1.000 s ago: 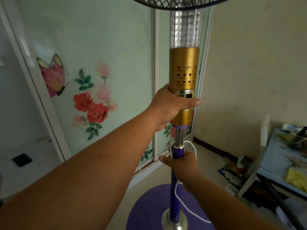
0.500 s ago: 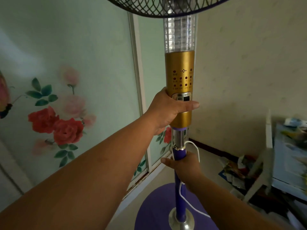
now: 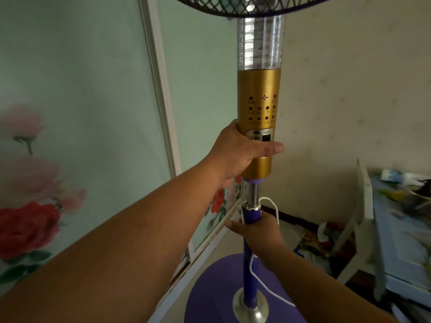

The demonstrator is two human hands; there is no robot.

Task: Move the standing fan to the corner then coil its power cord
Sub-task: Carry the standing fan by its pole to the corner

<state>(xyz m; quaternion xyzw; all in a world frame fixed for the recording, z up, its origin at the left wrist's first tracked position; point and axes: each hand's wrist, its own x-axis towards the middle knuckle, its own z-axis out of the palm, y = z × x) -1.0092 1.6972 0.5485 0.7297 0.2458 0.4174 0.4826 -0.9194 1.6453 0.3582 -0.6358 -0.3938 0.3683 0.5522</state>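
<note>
My left hand (image 3: 235,155) grips the gold part of the standing fan (image 3: 258,117). My right hand (image 3: 256,231) holds its purple pole lower down. The white power cord (image 3: 254,269) hangs by the pole. The fan stands near the corner, beside a messy blue table (image 3: 401,241).

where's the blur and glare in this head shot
Head view: dim room; roses on the left panel and the table at right are smeared, edges bend with the wide lens; glare streaks the fan's clear neck and metal collar; gold column and both hands stay sharp.
</note>
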